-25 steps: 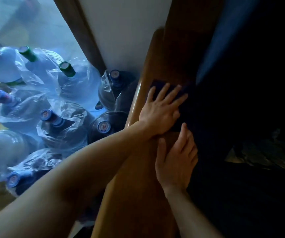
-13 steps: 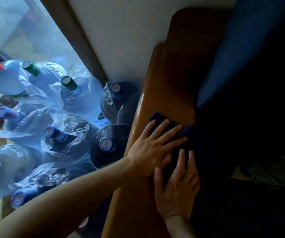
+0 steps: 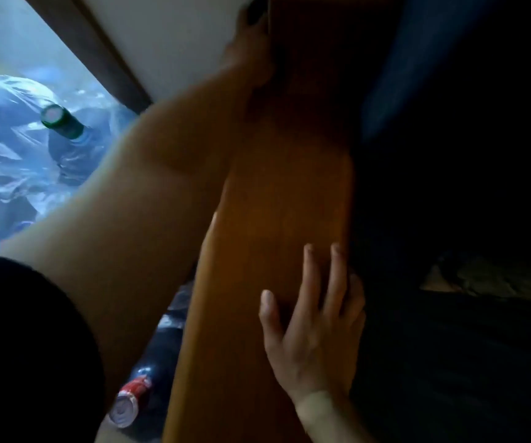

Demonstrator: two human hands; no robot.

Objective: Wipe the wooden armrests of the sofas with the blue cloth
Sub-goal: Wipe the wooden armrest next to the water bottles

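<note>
Left arm stretched far forward, left hand (image 3: pixel 251 49) blurred; right hand (image 3: pixel 313 330) flat, fingers spread.

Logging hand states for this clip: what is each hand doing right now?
Left hand: reaching to the far end of the armrest; blurred, grip cannot be told.
Right hand: open, fingers straight, resting flat on the armrest.

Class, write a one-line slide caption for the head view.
Left hand reaches to the far end of the wooden armrest while the right hand rests flat on its near part.
</note>
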